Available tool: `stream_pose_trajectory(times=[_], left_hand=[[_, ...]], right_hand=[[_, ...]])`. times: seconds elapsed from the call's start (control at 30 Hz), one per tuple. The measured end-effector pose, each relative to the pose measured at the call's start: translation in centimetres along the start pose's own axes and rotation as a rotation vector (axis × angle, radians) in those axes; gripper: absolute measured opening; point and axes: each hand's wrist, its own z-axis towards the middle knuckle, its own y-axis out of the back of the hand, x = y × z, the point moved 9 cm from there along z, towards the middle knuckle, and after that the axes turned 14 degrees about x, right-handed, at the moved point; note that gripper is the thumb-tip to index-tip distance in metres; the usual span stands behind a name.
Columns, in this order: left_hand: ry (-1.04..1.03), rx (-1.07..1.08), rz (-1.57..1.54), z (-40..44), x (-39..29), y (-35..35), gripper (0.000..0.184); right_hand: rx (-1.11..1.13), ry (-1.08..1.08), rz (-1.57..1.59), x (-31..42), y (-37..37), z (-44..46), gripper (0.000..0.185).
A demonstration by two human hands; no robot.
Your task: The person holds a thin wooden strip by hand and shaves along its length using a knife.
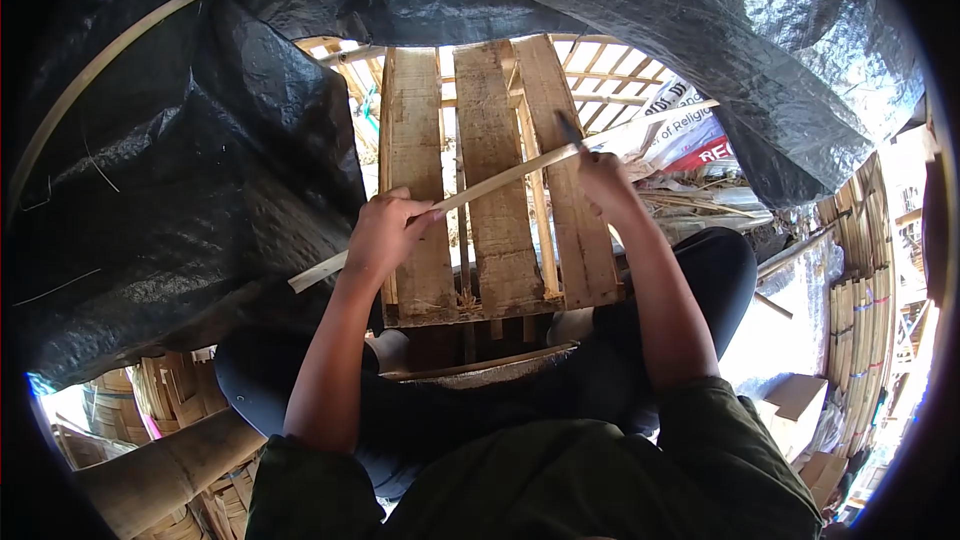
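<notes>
A long, pale bamboo strip [500, 178] slants across in front of me, its left end low and its right end high. My left hand [382, 230] is closed around the strip left of its middle. In my right hand [606, 183] is a knife [569, 130], its dark blade pointing up and away, against or very near the strip. The handle is hidden by my fingers. Below both hands lies a slatted wooden bench [490, 130] made of three rough planks with gaps between them.
Black plastic sheeting [180, 170] hangs at the left and overhead. A printed white sack [680, 130] lies beyond the bench at right. Bundled bamboo strips [862, 330] stand at far right, near a cardboard box [795, 410]. A thick bamboo pole [170, 470] lies at lower left.
</notes>
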Motion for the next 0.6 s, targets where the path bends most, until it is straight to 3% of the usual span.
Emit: stream_pose_trajectory(times=[0.07, 0.13, 0.17, 0.2, 0.27, 0.33, 0.4, 0.47, 0.53, 0.6], left_hand=[[-0.017, -0.017, 0.016, 0.1, 0.2, -0.3, 0.02], [-0.043, -0.039, 0.028, 0.2, -0.2, 0.0, 0.02], [-0.002, -0.018, -0.003, 0.1, 0.0, 0.1, 0.02], [0.041, 0.002, -0.031, 0.0, 0.3, 0.2, 0.02], [0.024, -0.009, -0.009, 0.0, 0.1, 0.1, 0.021], [0.005, -0.017, 0.01, -0.1, -0.2, 0.1, 0.021], [0.029, -0.023, -0.014, -0.1, -0.4, 0.3, 0.021], [0.04, -0.009, -0.015, -0.1, 0.2, 0.1, 0.021], [0.053, 0.002, -0.01, -0.1, 0.7, 0.1, 0.022], [0.018, -0.031, 0.023, -0.1, 0.1, -0.1, 0.023]], right_hand=[[-0.078, 0.075, 0.023, -2.7, -0.1, 3.4, 0.048], [-0.492, 0.378, -0.407, -2.7, -0.3, 5.1, 0.051], [-0.271, 0.286, -0.337, -2.7, -0.6, 5.2, 0.051], [-0.271, 0.286, -0.336, -0.9, 0.7, 3.3, 0.051], [-0.033, 0.026, 0.067, -1.2, 1.2, 1.9, 0.047], [-0.071, 0.049, 0.108, -2.6, 1.0, 3.4, 0.047], [-0.224, 0.252, -0.258, -0.8, -1.0, 3.1, 0.052], [-0.161, 0.243, -0.255, -0.3, -0.1, 2.9, 0.054], [-0.065, 0.074, 0.027, -1.1, 1.5, 3.1, 0.054], [-0.13, 0.027, 0.023, -0.2, 1.9, 1.2, 0.054]])
